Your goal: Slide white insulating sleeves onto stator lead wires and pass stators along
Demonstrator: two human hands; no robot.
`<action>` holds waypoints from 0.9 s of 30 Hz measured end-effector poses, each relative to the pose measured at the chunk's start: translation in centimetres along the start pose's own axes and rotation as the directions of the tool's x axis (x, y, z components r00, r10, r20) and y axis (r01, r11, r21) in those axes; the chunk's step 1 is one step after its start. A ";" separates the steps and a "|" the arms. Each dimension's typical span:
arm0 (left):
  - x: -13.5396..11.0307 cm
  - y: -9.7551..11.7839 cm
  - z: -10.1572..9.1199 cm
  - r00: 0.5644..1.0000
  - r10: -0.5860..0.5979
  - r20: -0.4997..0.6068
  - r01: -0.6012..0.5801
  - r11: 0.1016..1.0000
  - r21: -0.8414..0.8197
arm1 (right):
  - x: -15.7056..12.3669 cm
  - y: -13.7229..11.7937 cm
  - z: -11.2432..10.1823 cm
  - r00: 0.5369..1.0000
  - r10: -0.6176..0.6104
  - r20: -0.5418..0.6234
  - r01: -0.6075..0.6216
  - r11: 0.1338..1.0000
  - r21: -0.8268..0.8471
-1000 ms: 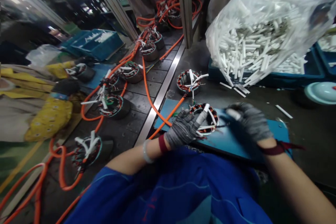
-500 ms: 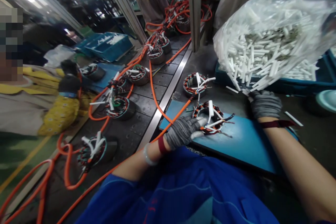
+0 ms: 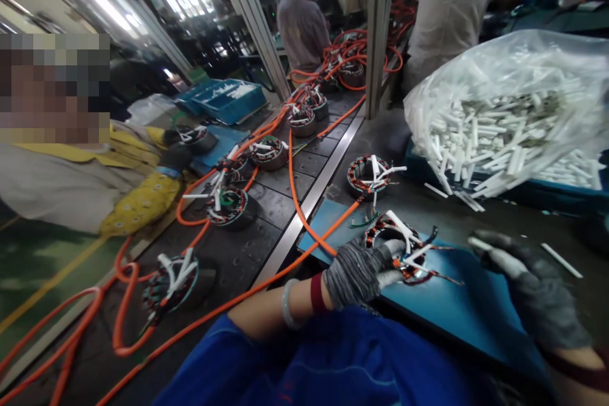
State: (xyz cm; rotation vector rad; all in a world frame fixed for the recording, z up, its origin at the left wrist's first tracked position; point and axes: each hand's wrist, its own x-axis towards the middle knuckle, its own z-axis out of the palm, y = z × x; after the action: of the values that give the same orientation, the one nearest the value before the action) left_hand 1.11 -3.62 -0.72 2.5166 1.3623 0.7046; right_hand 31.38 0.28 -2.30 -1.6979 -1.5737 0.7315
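On a blue mat [image 3: 457,311] lies a motor stator [image 3: 380,228], a ring with orange-black windings, white sleeves and loose leads. My left hand [image 3: 356,273], in a grey striped glove with pale fingertips, rests at its near side. Thumb and fingers close around the lead wires [image 3: 409,260] where an orange sleeve ends. To the right, my gloved right hand [image 3: 533,285] hovers over the mat's edge, fingers pinched on what looks like a short white tube [image 3: 480,243]. A second stator [image 3: 368,176] sits just behind the first.
A clear plastic bag [image 3: 504,70] of white tubes lies in a blue bin [image 3: 537,196]; loose tubes [image 3: 561,260] lie nearby. Left of a metal strip [image 3: 285,235], stators [image 3: 228,206] with orange cables line the worktop. A co-worker's yellow sleeve [image 3: 143,203] is at left.
My right hand has drawn back from the bag's mouth toward me, with a white tube apparently in its fingers. My left hand has closed on the stator's leads. The view has shifted.
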 end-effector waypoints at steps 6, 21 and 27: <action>0.0 -0.5 0.2 0.991 0.127 0.043 -0.128 0.992 0.008 | -3.9 -2.6 2.6 0.972 0.001 0.235 -0.065 0.962 0.267; -0.9 -1.4 1.8 0.969 0.236 0.067 -0.243 0.962 0.127 | 0.9 -4.0 -0.7 0.966 0.128 0.223 -0.173 0.965 0.197; -0.7 -1.1 1.6 0.976 0.211 0.061 -0.217 0.967 0.133 | 1.6 -3.1 -1.8 0.939 0.156 0.306 -0.212 0.964 0.162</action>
State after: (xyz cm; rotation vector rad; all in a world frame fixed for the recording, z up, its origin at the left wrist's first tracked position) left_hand 0.76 -3.54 -2.73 2.8025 1.1735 0.6030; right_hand 31.17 1.71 1.34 -1.6645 -1.4877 1.2388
